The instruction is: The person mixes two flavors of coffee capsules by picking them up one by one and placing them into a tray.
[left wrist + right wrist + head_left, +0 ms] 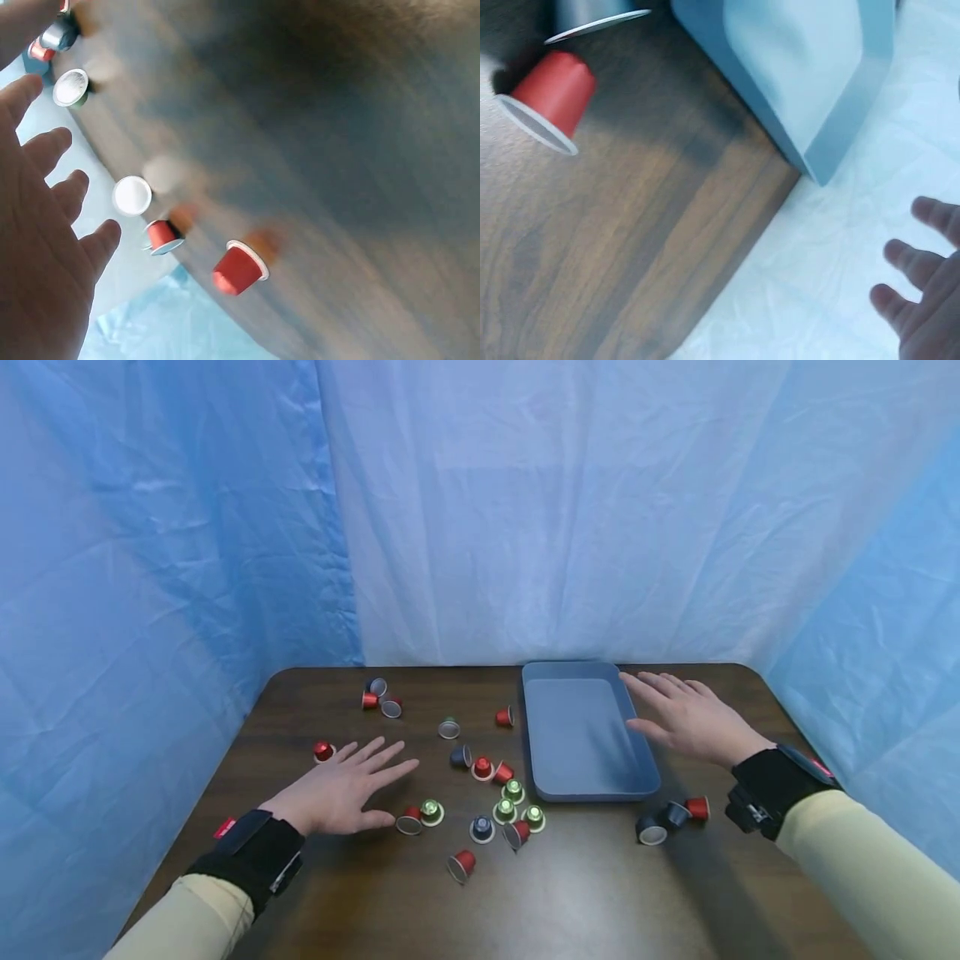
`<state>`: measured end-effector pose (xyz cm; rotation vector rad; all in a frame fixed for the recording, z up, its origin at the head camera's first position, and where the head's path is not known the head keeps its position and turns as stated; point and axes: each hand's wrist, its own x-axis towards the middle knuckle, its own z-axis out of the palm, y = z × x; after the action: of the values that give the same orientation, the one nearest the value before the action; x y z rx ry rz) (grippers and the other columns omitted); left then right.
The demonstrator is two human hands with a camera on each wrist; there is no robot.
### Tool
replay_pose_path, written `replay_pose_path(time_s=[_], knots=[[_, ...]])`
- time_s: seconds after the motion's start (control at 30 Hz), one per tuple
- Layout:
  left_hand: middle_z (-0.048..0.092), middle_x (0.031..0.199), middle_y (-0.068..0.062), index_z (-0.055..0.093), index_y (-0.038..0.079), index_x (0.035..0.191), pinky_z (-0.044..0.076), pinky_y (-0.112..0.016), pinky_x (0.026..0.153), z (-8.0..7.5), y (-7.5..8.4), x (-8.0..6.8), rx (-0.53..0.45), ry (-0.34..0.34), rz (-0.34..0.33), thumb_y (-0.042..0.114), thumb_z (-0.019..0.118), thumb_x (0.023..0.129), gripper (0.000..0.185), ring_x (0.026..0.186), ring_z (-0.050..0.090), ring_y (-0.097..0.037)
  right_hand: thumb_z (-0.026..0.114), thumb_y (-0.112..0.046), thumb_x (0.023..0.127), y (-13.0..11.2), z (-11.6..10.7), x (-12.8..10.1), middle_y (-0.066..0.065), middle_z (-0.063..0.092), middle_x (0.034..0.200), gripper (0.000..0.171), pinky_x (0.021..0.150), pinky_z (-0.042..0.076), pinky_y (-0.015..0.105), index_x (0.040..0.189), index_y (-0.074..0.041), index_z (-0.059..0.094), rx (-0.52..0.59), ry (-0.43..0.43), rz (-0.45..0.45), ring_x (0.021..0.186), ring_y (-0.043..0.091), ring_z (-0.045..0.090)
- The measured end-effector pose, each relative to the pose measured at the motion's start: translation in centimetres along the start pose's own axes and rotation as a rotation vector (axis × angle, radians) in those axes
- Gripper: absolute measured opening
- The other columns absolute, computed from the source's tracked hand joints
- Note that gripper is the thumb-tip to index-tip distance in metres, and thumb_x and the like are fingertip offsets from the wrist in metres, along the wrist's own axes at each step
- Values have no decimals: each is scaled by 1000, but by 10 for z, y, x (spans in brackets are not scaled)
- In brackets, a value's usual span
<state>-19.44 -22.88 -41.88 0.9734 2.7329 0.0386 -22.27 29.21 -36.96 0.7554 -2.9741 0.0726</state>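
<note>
My left hand (341,787) hovers over the left part of the table with its fingers spread and nothing in it. A red coffee capsule (323,751) lies just past its fingers, and another red capsule (409,821) is close to its thumb. In the head view my right hand (690,718), also empty with straight fingers, overlaps the right rim of a blue-grey tray (648,770). The tray holds nothing. Several red, green and dark blue capsules lie scattered left of it, among them a green capsule (431,812) and a dark blue one (482,828).
Two dark capsules (676,814) and a red one (697,808) sit in front of the tray, near my right wrist. A small group with a red capsule (370,700) lies toward the back left. Blue curtains (480,527) hang behind and beside the dark wooden table (570,893).
</note>
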Motion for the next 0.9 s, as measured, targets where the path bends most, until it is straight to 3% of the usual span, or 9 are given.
replay_pose_path(time_s=[0.17,0.33,0.5,0.73,0.9], knots=[[24,169,-9,32,30,161,20,-69,117,7,-3,0,-33,-57,-29,56,77,85,92,155,19,-41,55,-53,102,2,5,-10,21,46,154,77,113,28,68,163,-16,25,-3,-42,16,141,40,43],[23,169,-7,32,31,161,21,-69,117,11,-5,1,-90,-124,-71,56,83,79,100,154,20,-40,48,-60,103,2,12,-20,20,56,144,78,111,31,68,162,-14,27,-2,-76,30,133,39,54],[21,170,-5,33,31,161,22,-67,118,18,-7,2,-135,-194,-108,57,85,75,104,155,19,-38,59,-48,102,3,19,-31,19,65,135,71,107,35,69,156,-8,40,5,-109,47,123,39,62],[21,170,-3,38,31,159,30,-67,114,24,-10,2,-162,-192,-129,58,87,71,104,154,20,-39,70,-40,96,8,29,-44,13,75,114,48,94,41,66,130,-5,68,-23,-131,56,104,33,72],[23,170,-4,39,30,159,32,-67,113,24,-10,3,-159,-180,-123,59,87,70,105,154,21,-39,76,-41,90,14,33,-57,5,76,108,41,85,41,56,118,-11,76,-45,-173,22,102,32,68]])
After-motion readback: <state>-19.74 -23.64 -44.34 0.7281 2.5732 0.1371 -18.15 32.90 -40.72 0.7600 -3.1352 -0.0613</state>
